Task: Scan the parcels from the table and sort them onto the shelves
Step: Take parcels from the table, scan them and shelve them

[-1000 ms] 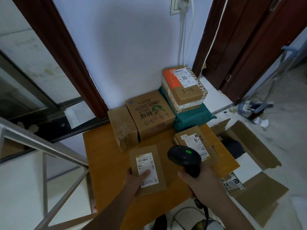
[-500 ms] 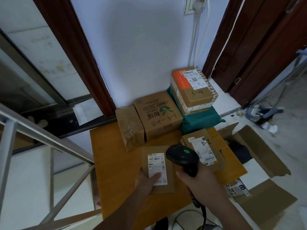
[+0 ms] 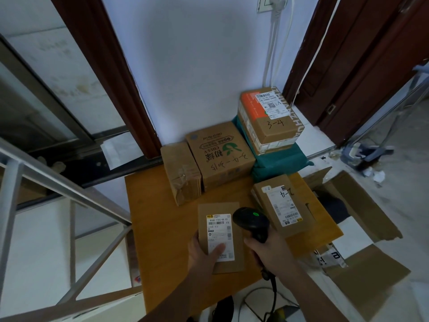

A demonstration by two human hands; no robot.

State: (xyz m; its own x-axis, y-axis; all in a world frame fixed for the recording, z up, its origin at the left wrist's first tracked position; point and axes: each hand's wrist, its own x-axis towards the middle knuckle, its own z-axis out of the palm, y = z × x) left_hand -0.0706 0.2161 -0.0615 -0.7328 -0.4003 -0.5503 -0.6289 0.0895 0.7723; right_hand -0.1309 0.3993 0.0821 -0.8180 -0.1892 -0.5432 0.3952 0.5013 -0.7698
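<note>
On wooden table [image 3: 162,228], left hand [image 3: 202,249] holding flat parcel [image 3: 220,235], right hand [image 3: 271,252] gripping scanner [image 3: 251,223]

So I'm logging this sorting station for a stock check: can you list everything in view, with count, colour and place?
table: one, orange-brown, centre
flat parcel: one, brown, white label, near edge
labelled box: one, brown, marked 2-4, table's right
taped box: one, brown, back left
printed box: one, brown, green logo, back centre
green package: one, teal, back right
orange box: one, orange and brown, marked 3-4, on the green package
scanner: one, black, green light, over the flat parcel
open cartons: brown, floor, right
rail: grey metal, left
left hand: holds the flat parcel
right hand: grips the scanner
</note>
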